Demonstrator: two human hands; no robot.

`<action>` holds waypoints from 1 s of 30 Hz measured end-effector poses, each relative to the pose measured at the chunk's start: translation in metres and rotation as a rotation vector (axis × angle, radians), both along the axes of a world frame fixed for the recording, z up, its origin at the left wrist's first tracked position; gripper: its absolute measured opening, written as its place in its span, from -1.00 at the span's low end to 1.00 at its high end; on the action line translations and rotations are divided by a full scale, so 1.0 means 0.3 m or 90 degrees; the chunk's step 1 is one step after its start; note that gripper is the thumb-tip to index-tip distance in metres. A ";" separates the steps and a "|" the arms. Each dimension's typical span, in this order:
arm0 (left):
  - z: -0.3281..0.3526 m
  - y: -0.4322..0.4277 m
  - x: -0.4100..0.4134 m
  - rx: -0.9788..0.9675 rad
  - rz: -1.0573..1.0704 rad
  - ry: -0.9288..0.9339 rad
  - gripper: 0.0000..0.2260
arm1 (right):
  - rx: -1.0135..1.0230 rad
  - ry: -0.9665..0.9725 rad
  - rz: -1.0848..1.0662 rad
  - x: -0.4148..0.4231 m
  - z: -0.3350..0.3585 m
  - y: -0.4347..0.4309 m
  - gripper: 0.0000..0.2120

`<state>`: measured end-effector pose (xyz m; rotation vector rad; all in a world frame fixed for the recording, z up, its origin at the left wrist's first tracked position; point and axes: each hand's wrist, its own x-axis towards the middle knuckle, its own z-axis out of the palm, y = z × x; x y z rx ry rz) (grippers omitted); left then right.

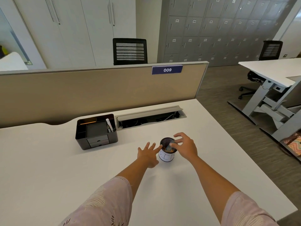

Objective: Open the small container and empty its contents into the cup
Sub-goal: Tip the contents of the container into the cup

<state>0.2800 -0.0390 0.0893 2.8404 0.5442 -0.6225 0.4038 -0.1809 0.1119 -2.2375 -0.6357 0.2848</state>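
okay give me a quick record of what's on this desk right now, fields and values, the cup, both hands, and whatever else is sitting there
cup: black mesh cup with a white label, upright on the white desk
cup contents: something small and colourful inside, too blurred to identify
left hand: left hand open, fingers spread, index fingertip at the cup's left rim
right hand: right hand over the cup's right rim, fingers reaching into the mouth; grip unclear
organizer: black desk organizer to the cup's rear left, apart from it
cable tray: open cable tray at the back of the desk
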 end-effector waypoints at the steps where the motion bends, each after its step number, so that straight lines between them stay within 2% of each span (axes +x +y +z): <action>1: 0.000 -0.001 0.001 0.001 0.001 0.000 -0.31 | 0.009 0.003 -0.003 0.001 -0.002 -0.003 -0.68; 7: -0.004 -0.001 0.004 0.005 -0.003 -0.006 -0.30 | 0.032 0.003 -0.015 -0.006 0.008 -0.018 -0.72; 9: -0.006 0.004 0.003 -0.005 -0.011 -0.021 -0.29 | 0.102 0.019 -0.073 -0.013 0.020 -0.020 -0.72; 14: -0.016 0.055 -0.053 -0.127 0.033 -0.109 -0.26 | 0.247 0.227 -0.114 -0.062 0.061 0.006 -0.68; 20: -0.063 0.179 -0.247 -0.205 0.162 -0.147 -0.38 | 0.258 0.378 -0.097 -0.200 0.037 0.070 -0.74; 26: -0.131 0.239 -0.510 -0.221 0.232 -0.109 -0.59 | 0.188 0.514 -0.065 -0.386 -0.077 0.127 -0.74; 30: -0.162 0.213 -0.656 -0.272 0.294 -0.114 -0.60 | 0.161 0.608 -0.045 -0.491 -0.145 0.152 -0.75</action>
